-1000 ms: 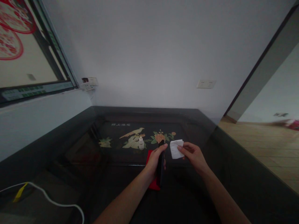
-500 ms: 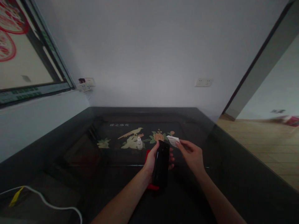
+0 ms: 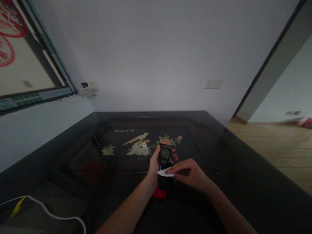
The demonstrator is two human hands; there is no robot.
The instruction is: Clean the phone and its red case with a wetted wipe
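Note:
A black phone (image 3: pixel 166 155) rests in my left hand (image 3: pixel 154 165), thumb along its left edge and fingertips round its right side. My right hand (image 3: pixel 191 172) pinches a small white wipe (image 3: pixel 165 172), which lies against the lower part of the phone's glossy face. Under the phone, a red flat item (image 3: pixel 159 194) shows only in part on the dark table. Just beyond my left hand, a small clear bottle with a white cap (image 3: pixel 145 149) stands upright.
The glossy black table (image 3: pixel 117 188) has a painted bird and flowers on its top. A white cable (image 3: pixel 53 214) with a yellow tag (image 3: pixel 17 207) curves across the lower left. Wall sockets (image 3: pixel 213 84) and a power strip (image 3: pixel 88 92) are behind the table.
My right hand has moved left and nearer to me, bringing the white wipe from beside the phone onto its face. The phone has shifted slightly left and tilted, so its face catches light.

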